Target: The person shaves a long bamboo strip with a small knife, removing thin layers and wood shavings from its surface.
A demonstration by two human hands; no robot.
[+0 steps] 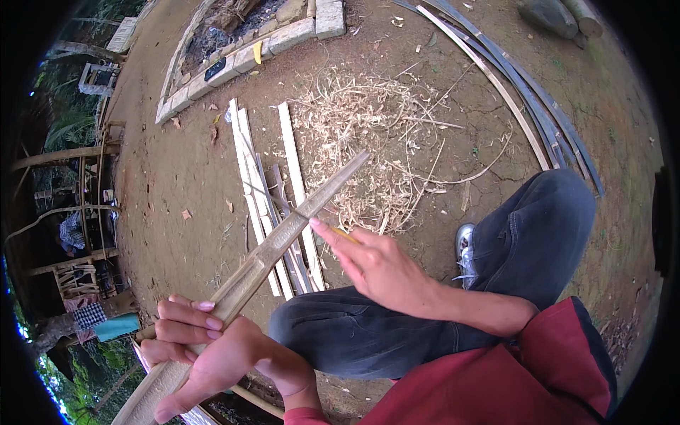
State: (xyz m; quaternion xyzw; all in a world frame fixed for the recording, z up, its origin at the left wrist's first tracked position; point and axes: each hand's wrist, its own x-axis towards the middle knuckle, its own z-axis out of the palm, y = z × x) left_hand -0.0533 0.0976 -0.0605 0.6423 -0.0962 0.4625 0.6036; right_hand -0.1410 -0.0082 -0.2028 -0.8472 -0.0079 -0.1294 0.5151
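Observation:
A long, tapered carved wooden piece [244, 280] slants across in front of me, from the lower left up to its narrow tip over the shavings. My left hand [212, 347] is closed round its lower, wider part, fingers over the edge and thumb along the near side. My right hand [382, 265] reaches in from the right, its index finger touching the wood near a raised band. A thin yellow stick [343, 234], like a pencil, shows between that hand's fingers; the rest of it is hidden.
Curly wood shavings [361, 120] lie heaped on the bare earth. Pale split strips [292, 156] lie beside them, and long curved dark strips [528, 85] at the upper right. A stone-edged fire pit [290, 34] stands at the top. My bent knees [545, 219] frame the near side.

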